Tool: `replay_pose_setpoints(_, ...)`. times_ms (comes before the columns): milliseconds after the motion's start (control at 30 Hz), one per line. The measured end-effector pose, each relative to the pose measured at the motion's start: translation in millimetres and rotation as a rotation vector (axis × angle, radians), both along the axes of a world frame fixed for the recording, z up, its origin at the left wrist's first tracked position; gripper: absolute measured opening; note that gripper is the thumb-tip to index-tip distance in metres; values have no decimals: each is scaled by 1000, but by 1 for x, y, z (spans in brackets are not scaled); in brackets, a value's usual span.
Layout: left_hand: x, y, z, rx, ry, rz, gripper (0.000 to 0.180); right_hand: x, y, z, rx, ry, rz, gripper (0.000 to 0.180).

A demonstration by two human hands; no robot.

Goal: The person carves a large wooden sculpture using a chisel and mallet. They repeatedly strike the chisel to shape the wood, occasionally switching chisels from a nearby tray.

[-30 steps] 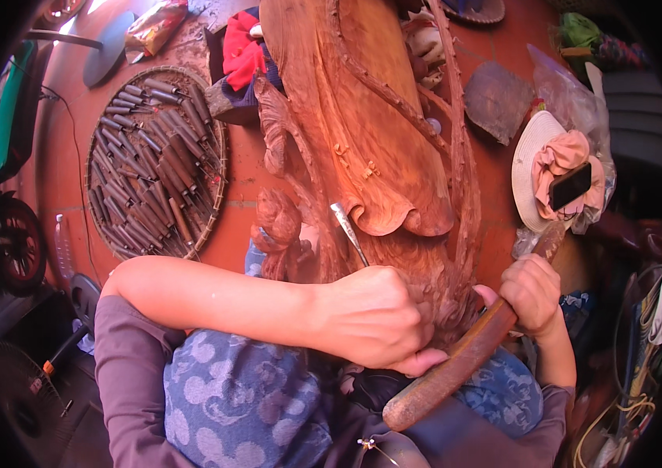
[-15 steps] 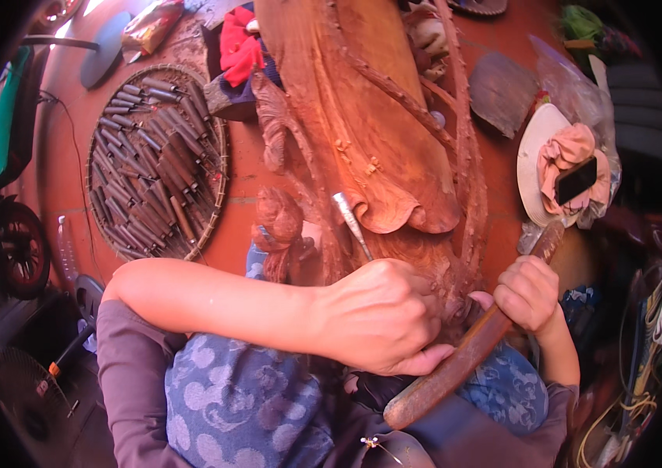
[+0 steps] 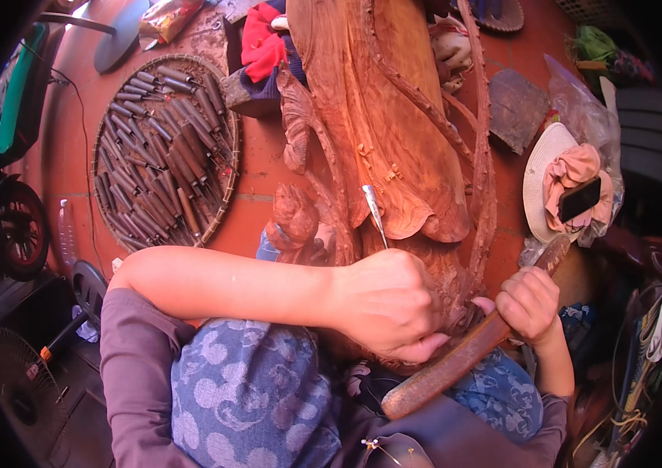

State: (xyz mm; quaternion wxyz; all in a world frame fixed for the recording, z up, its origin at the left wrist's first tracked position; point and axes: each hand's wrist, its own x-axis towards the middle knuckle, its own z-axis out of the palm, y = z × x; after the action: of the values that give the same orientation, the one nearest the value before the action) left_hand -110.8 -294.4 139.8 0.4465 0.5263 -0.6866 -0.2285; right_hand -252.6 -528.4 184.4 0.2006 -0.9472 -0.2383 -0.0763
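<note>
My left hand (image 3: 393,304) is closed in a fist around a carving gouge; its metal blade (image 3: 374,212) juts out toward the carving, while its handle is hidden in the fist. Reddish-brown wood forms the large carving (image 3: 393,156) ahead of me, with flowing folds and thorny, branch-like strands. The blade's wide end shows over the lower folds; I cannot tell whether it touches. To the right, my right hand (image 3: 530,304) grips a long wooden club-like mallet (image 3: 456,363), slanting from upper right to lower left past my left fist.
A round woven tray (image 3: 231,195) of several gouges and chisels lies on the tiled floor at left. At right sit a white hat (image 3: 538,187), a pink cloth (image 3: 569,171) and a phone (image 3: 580,200). A box (image 3: 257,101) holds red cloth. A plastic bottle (image 3: 66,234) stands far left.
The whole view has shifted a little, so the carving and tray appear farther right. Both hands keep their grips on the gouge and mallet.
</note>
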Motion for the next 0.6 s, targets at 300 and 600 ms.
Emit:
replay_pose_setpoints(300, 20, -4, 2, 5, -24, 93, 35, 2, -5, 2, 11, -118, 35, 35)
replay_pose_setpoints(600, 10, 0, 5, -34, 38, 73, 37, 3, -10, 3, -14, -110, -56, 42)
